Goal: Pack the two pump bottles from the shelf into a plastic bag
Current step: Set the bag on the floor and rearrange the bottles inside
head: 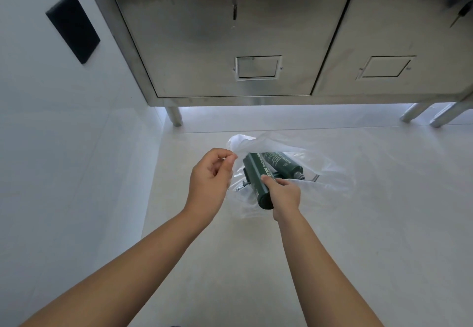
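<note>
A stainless-steel cabinet (230,34) on short legs is seen against a pale wall, its doors shut and a key (234,1) hung in the lock of the nearer door. On the light floor (358,224) before it, a clear plastic bag (325,173) is held off the ground between two bare forearms reaching down from the camera. The bag's mouth is kept spread by the left hand (208,185), whose thumb and forefinger are pinched closed on the film's upper edge, apparently so that the opening is not allowed to collapse while it is being filled. One dark green pump bottle (284,164) is already seen lying inside, its pump end turned toward the right and its body blurred by the plastic. The second pump bottle (257,180) is gripped near its base by the closed right hand (285,196) and is angled into the opening, its upper end partly within the bag and beside the first; its pump head appears to be pressed against the film at lower left. The packing is judged to be nearly complete, with only the release of the second bottle left.
</note>
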`<state>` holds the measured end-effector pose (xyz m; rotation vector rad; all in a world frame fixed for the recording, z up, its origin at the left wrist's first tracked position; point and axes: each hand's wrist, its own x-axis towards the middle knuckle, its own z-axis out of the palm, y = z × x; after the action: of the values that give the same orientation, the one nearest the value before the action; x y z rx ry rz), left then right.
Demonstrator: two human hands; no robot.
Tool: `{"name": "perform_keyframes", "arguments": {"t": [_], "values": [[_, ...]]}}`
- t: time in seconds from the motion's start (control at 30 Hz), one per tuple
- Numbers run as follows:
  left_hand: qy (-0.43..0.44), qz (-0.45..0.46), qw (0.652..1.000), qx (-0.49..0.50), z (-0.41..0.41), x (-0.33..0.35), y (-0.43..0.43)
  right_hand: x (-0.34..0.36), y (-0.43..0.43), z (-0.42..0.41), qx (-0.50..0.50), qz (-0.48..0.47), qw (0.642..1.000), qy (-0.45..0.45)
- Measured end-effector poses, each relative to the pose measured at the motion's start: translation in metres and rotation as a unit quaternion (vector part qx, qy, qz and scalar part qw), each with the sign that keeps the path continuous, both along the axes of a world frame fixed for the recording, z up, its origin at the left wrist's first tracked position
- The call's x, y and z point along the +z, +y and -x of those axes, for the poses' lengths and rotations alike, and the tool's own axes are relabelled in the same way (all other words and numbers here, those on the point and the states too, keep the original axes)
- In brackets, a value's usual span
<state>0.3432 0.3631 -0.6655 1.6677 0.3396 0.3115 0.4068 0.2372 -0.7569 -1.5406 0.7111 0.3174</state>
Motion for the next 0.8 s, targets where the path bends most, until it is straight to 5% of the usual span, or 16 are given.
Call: {"name": "perform_keyframes", "arguments": {"t": [0.17,0.47,0.8], "values": [[0.003,0.022,1.000,-0.008,0.001,0.005,-0.004,0.002,0.010,-0.017,-0.058,-0.028,0.997,-0.045],[0.025,0.041,0.999,0.004,-0.007,0.001,-0.009,0.026,-0.018,0.007,0.076,-0.013,0.981,-0.178],[0.015,0.045,0.999,0.008,-0.008,-0.004,-0.015,0.030,-0.086,0.020,0.082,0.193,0.946,-0.249]]}}
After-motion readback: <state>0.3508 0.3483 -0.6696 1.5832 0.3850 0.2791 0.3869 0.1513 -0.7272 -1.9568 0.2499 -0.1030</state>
